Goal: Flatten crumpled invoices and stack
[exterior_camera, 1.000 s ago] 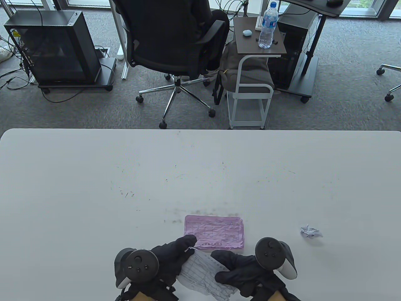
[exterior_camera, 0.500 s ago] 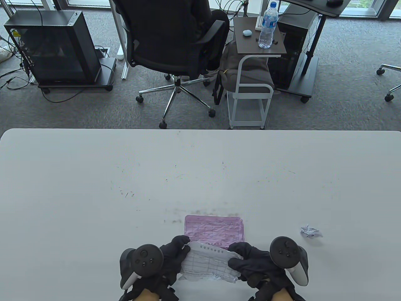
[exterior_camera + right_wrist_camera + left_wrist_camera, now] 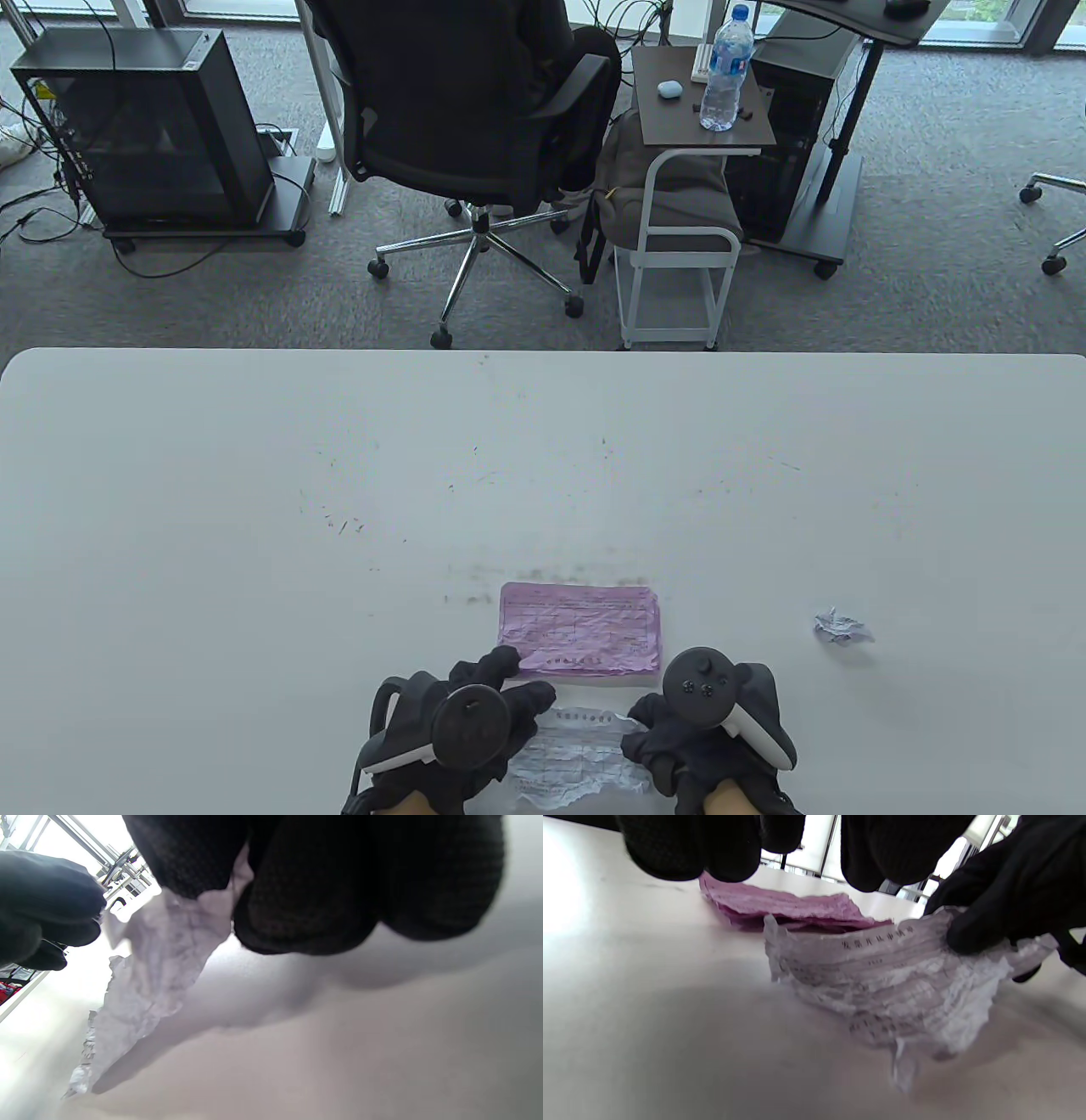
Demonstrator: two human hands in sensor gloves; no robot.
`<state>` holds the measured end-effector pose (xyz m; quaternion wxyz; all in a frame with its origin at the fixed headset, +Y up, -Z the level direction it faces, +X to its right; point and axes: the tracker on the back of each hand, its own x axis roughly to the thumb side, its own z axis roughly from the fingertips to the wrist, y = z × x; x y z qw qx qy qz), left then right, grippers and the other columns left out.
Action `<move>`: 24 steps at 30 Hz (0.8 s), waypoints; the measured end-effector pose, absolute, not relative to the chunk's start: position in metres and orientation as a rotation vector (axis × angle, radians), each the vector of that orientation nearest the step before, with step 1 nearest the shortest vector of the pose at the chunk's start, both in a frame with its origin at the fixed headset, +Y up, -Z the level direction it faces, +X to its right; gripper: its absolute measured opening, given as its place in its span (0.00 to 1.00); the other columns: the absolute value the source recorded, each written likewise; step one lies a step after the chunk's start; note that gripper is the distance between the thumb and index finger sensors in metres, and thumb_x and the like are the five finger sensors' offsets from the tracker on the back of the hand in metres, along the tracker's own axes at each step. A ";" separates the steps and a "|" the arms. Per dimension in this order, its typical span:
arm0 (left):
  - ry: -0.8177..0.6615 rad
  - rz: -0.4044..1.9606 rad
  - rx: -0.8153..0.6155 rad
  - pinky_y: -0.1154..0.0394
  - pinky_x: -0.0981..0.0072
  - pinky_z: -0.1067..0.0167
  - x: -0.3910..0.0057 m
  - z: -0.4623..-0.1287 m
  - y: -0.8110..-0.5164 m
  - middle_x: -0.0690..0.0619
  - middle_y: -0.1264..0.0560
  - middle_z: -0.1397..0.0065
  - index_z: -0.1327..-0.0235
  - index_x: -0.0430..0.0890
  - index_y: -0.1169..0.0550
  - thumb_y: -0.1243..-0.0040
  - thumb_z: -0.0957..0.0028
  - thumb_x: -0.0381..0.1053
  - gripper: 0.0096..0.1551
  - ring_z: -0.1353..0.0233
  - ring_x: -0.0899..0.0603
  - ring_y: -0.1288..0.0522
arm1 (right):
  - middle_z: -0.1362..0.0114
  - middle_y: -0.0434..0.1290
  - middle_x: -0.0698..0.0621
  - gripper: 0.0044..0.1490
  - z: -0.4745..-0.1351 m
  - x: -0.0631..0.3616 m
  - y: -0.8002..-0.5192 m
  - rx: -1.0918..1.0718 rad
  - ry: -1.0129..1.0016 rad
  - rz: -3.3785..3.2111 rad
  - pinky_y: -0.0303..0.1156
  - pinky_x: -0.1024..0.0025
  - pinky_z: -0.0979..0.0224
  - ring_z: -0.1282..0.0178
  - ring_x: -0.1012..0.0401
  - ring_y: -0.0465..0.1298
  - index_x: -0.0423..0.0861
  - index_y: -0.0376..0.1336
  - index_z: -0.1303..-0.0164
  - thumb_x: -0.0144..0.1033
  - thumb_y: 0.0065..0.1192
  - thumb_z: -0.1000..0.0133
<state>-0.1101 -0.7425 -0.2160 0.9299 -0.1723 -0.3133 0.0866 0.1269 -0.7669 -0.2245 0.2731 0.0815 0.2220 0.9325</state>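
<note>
Thin, creased paper: the white invoice (image 3: pixel 577 751) is held at the table view's bottom centre, just below the pink stack (image 3: pixel 579 628), pinched by left hand (image 3: pixel 462 730) and right hand (image 3: pixel 691 730). Light, limp and tearable, it is best gripped at opposite edges.

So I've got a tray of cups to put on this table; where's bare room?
The table is bare left of and beyond the pink stack. Crowded at the near edge: both hands hold a white invoice; a crumpled ball sits right.
</note>
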 end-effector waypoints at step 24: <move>-0.430 -0.015 -0.921 0.62 0.23 0.38 -0.100 -0.210 -0.795 0.30 0.82 0.33 0.30 0.41 0.74 0.54 0.41 0.68 0.59 0.32 0.19 0.80 | 0.52 0.82 0.41 0.27 -0.223 0.142 -0.759 0.077 0.433 2.733 0.83 0.60 0.59 0.64 0.56 0.83 0.38 0.67 0.40 0.34 0.73 0.47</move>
